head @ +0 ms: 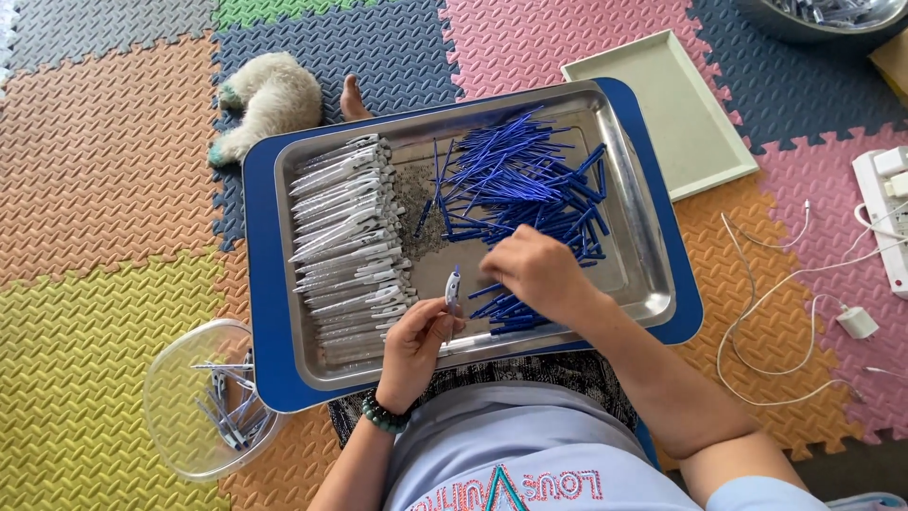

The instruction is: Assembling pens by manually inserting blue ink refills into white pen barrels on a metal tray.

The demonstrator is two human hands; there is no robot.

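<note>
A steel tray (643,246) rests on a blue tray (260,312) over my lap. A row of white pen barrels (345,237) fills its left side. A heap of blue pen refills (520,185) lies in the middle and right. My left hand (416,345) holds a white pen barrel (453,289) upright near the tray's front edge. My right hand (539,274) reaches palm-down into the near part of the refill heap, its fingertips hidden among the refills.
A clear plastic bowl (175,416) with several finished pens sits at the lower left. A pale green tray (676,114) lies at the upper right. White cables, a charger (858,323) and a power strip (889,203) lie on the right. A fluffy white toy (270,99) lies beyond the tray.
</note>
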